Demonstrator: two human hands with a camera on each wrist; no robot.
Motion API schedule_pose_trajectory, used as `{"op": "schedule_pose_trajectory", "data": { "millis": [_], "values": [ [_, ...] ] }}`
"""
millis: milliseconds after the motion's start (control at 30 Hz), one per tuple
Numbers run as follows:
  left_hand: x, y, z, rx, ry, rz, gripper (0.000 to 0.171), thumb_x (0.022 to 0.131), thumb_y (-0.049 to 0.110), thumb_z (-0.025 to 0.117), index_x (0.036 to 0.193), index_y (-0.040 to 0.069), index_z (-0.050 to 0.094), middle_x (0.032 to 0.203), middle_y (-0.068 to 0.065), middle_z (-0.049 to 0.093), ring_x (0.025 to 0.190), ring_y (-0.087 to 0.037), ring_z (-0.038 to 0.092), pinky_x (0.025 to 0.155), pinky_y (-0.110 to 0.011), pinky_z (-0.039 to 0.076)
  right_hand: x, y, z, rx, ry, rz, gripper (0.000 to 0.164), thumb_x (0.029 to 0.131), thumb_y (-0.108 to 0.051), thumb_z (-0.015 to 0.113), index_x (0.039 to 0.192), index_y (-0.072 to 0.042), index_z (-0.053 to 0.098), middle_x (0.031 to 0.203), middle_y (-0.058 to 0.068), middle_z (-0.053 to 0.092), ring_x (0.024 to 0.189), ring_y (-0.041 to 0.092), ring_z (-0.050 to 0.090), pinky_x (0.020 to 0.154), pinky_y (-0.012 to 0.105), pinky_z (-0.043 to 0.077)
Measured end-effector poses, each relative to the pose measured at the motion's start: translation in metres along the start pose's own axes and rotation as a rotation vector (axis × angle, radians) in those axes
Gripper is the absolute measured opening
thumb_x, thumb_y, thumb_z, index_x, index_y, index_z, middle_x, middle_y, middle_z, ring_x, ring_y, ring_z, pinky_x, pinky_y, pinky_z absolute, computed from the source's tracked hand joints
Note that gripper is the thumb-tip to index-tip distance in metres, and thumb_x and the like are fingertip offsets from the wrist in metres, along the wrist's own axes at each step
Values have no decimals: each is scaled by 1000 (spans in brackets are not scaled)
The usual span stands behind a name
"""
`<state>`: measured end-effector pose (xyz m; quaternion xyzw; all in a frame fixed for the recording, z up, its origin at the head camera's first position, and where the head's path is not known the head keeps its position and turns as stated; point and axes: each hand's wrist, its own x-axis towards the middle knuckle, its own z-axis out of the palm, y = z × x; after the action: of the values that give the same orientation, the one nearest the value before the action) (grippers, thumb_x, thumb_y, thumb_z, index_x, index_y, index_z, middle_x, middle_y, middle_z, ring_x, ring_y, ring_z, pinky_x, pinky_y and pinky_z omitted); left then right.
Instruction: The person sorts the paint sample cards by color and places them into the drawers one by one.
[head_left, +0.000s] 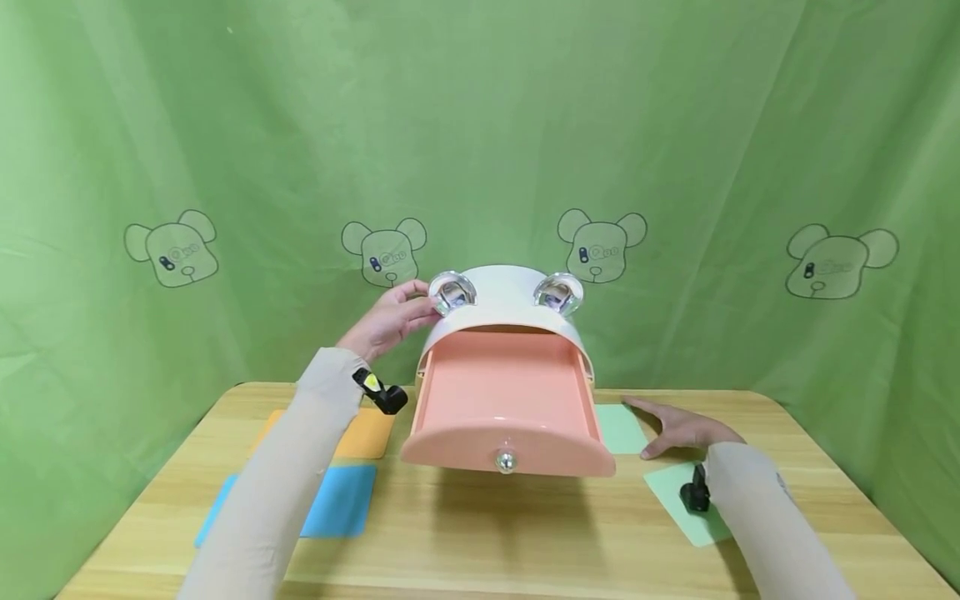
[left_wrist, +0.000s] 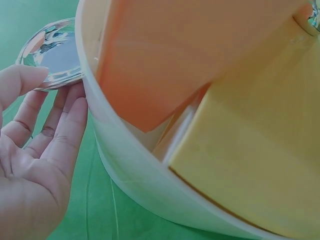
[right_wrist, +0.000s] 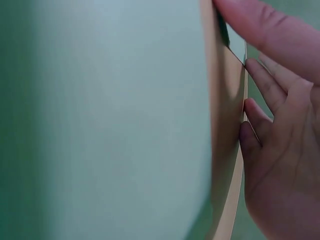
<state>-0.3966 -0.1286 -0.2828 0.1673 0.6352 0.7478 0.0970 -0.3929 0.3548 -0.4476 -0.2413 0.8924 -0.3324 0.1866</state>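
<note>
A white, rounded storage box (head_left: pixel 504 287) stands with its pink upper drawer (head_left: pixel 506 375) pulled out. The drawer's curved front carries a clear round knob (head_left: pixel 506 461). Two shiny silver eyes sit on top of the box. My left hand (head_left: pixel 390 321) pinches the left silver eye (head_left: pixel 452 293), with the thumb at its rim and the fingers behind it. Below the pink drawer, the left wrist view shows a yellow front panel (left_wrist: pixel 250 135). My right hand (head_left: pixel 686 429) rests on the table, fingers spread, beside the light green mats, holding nothing.
An orange mat (head_left: pixel 367 433) and a blue mat (head_left: pixel 341 500) lie on the left of the wooden table (head_left: pixel 405 550). On the right are two light green mats, the nearer one (head_left: pixel 675 492) partly under the right wrist. A green curtain (head_left: pixel 480 125) hangs behind.
</note>
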Motion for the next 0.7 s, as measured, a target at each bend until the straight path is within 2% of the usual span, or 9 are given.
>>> {"op": "schedule_pose_trajectory", "data": {
  "millis": [467,700],
  "values": [
    [1,-2,-1,4,3,16,14,91,-6,51,101,4,50,103,-7,60,92,-14,63,90,-26,51,-4,-1,8,-40,75,-30,99,74,-25,80,147,2,19,151,31,11,135,54,8,100,74,16],
    [0,-2,0,8,7,15,15,91,-6,51,101,5,50,103,-7,60,92,-14,64,91,-26,51,-6,5,12,-6,102,-16,100,74,-26,80,148,0,17,152,30,10,136,53,7,101,74,14]
  ]
}}
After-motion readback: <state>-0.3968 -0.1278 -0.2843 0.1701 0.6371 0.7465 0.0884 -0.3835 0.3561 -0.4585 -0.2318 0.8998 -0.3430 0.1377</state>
